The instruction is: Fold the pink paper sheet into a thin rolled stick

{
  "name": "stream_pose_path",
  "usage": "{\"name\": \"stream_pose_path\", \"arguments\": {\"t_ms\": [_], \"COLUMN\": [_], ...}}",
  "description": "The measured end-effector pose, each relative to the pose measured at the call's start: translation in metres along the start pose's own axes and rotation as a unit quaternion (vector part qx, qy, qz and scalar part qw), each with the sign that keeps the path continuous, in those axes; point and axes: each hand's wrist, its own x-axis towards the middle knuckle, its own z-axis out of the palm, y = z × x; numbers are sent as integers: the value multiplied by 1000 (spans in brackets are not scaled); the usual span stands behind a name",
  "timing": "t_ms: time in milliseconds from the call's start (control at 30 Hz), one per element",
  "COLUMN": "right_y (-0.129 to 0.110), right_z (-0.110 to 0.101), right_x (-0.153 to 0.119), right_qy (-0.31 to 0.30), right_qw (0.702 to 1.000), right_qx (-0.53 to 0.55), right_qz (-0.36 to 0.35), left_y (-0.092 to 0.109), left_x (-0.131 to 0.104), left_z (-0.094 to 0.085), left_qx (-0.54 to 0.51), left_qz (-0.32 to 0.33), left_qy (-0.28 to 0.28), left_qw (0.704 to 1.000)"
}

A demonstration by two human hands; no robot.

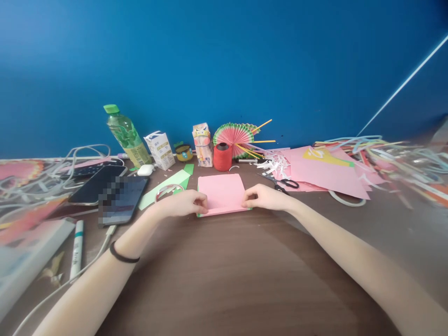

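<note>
A sheet of pink paper (222, 189) lies on the brown table in front of me, with a narrow fold along its near edge and green at the near corners. My left hand (189, 203) pinches the fold at its left end. At the right end, my right hand (264, 198) has thumb and fingers closed on the same edge. Just left of the paper, partly behind my left wrist, is a roll of tape (169, 189) by light green paper strips (164, 186). Black-handled scissors (289, 183) rest beyond my right hand.
Along the blue wall stand a green bottle (128, 137), a small carton (160, 150), a red thread spool (222, 157) and a pleated paper fan (234, 137). Phones (100, 185) and cables lie left, near a marker (77, 249). Pink sheets (315, 172) and paper scraps (275, 164) are right.
</note>
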Motion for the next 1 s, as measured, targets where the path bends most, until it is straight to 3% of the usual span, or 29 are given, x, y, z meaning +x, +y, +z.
{"name": "stream_pose_path", "arguments": {"t_ms": [367,1000], "right_y": [2,8], "right_z": [5,10], "right_x": [2,4], "right_qy": [-9,10], "right_qw": [1000,997], "right_qx": [-21,-71], "right_qz": [18,1], "left_y": [-3,0], "left_x": [4,7], "left_z": [3,7], "left_qx": [-16,29], "left_qz": [1,-35], "left_qy": [-33,-11], "left_qw": [999,999]}}
